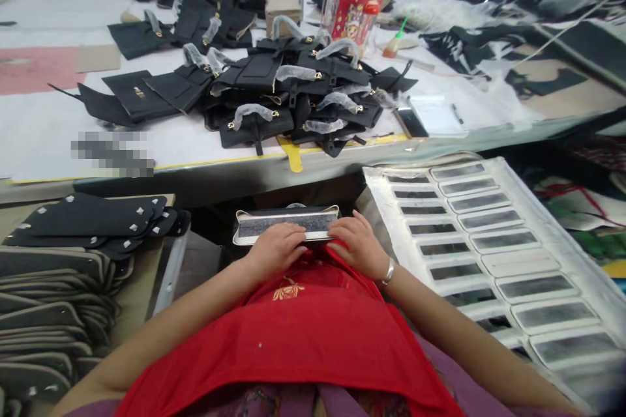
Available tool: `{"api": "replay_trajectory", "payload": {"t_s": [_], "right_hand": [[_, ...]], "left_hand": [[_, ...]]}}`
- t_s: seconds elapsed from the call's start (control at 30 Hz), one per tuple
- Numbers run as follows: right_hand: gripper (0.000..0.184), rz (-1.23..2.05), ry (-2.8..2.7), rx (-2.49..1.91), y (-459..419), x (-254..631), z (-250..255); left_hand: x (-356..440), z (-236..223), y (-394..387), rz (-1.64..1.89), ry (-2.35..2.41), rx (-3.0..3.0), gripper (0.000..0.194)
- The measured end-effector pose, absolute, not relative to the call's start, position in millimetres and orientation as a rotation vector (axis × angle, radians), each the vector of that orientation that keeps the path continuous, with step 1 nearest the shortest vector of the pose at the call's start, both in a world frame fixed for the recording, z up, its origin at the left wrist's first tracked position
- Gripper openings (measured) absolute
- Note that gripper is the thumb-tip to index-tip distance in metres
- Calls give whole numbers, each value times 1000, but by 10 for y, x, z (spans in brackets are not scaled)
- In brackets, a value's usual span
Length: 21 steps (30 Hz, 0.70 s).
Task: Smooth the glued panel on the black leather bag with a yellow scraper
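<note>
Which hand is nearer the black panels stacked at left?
Left. The left hand is right of the black panels; the right hand is farther right.

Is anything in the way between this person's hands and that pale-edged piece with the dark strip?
Nothing visible: the left hand and right hand both appear to touch the pale-edged piece directly.

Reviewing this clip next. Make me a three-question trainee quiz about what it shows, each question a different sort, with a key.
1. Which wrist wears the bracelet?
2. What do the left hand and right hand touch? (a) the pen (b) the white-edged piece (c) the phone
3. Fill in: the handles on the black bags look wrapped in clear ____.

Key: 1. right; 2. b; 3. plastic
</note>
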State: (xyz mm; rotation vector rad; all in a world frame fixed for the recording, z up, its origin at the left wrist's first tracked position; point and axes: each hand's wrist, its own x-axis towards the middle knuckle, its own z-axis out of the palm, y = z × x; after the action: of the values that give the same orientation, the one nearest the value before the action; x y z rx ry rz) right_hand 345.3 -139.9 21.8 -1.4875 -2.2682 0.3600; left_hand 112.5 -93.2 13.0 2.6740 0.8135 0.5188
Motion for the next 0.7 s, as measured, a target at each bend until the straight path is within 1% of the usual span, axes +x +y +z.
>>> {"api": "replay_trajectory", "payload": {"t_s": [0.07,0.17,0.3,0.5,0.57,0.6,0.7], "right_hand": [[14,251,-2199,-1521,-1506,3415,97],[16,148,-2111,-1564,-1539,3347,-4],[15,109,-2083,-1611,-1496,3302,8],[12,147,-2009,-1730,-1447,3178,59],[6,147,-1945,-1803,-1450,3156,54],[7,140,-1899,-1844,-1455,3160,48],[32,116,-1727,-2028,-1476,3227,23]], "left_hand": [[1222,58,-1010,577,872,2686,17],[1266,21,-1029,586,909,2734,18],[1300,68,-1007,449,982,2756,20],[1445,225,-967,193,1171,2742,22],[1475,267,-938,152,1216,2727,20],[1483,278,-919,134,1231,2713,18],[1481,280,-850,93,1253,2627,14]]}}
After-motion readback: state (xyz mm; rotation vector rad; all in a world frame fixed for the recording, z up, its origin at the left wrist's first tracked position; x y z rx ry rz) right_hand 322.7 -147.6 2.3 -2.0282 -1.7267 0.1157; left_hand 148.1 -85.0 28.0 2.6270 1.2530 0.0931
